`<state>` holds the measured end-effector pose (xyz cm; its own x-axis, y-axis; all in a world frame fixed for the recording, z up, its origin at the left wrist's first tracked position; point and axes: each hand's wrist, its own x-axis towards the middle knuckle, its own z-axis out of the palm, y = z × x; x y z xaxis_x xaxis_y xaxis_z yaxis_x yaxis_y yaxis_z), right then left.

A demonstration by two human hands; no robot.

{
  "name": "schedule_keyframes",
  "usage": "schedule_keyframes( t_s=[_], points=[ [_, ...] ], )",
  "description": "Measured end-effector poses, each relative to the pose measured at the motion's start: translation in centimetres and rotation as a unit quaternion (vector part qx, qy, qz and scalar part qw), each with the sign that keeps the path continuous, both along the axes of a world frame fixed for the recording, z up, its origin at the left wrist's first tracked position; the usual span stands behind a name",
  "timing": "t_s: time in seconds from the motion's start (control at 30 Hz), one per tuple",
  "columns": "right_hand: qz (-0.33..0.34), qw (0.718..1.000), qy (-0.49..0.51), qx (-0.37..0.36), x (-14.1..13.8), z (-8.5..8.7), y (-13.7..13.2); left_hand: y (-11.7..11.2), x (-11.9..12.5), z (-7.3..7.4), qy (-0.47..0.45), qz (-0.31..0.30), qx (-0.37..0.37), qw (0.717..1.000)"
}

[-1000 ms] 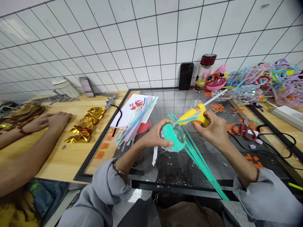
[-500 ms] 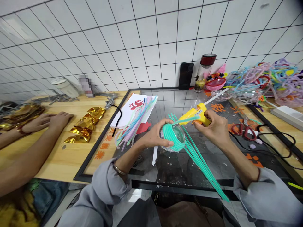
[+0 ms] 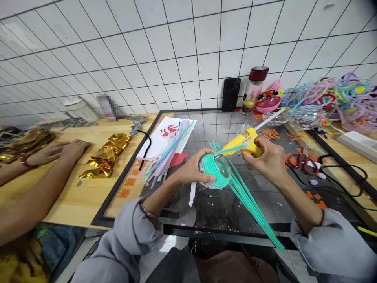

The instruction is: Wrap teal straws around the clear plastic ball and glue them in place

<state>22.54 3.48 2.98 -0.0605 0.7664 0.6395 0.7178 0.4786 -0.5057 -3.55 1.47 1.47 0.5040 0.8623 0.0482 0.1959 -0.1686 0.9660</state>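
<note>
My left hand (image 3: 196, 169) grips a clear round bowl (image 3: 226, 169) tilted on its side, its outside wrapped in rows of green pipe cleaner (image 3: 212, 169). A loose end of the green strip sticks out to the right past the rim. In my right hand (image 3: 266, 159) is a yellow glue gun (image 3: 243, 142) with a white glue stick (image 3: 269, 120) out of its back. The nozzle meets the green wrapping near the bowl's upper edge. Several straight green pipe cleaners (image 3: 256, 210) lie beneath the bowl on the dark tabletop.
Pastel pipe cleaners (image 3: 169, 151) lie on white paper (image 3: 153, 143) at left. Red scissors (image 3: 303, 161) and a black cord (image 3: 344, 188) are at right. A phone (image 3: 231, 95) and glass bottle (image 3: 253, 90) stand by the wall. Another person's hands (image 3: 67, 151) rest near gold foil (image 3: 107, 157).
</note>
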Motion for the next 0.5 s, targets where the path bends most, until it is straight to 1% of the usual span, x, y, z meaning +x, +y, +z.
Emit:
schedule_keyframes(
  t_s=[0.23, 0.37, 0.5],
  points=[
    [0.005, 1.000, 0.005, -0.008, -0.03, 0.37, -0.10, -0.07, 0.06, 0.14, -0.003, 0.005, -0.003, 1.000],
    [0.006, 1.000, 0.013, -0.008, -0.03, 0.38, -0.11, -0.03, 0.05, 0.18, 0.002, 0.008, 0.007, 1.000],
    [0.017, 1.000, 0.008, -0.005, 0.02, 0.33, -0.13, -0.03, 0.01, 0.14, -0.001, 0.003, -0.002, 1.000]
  ],
)
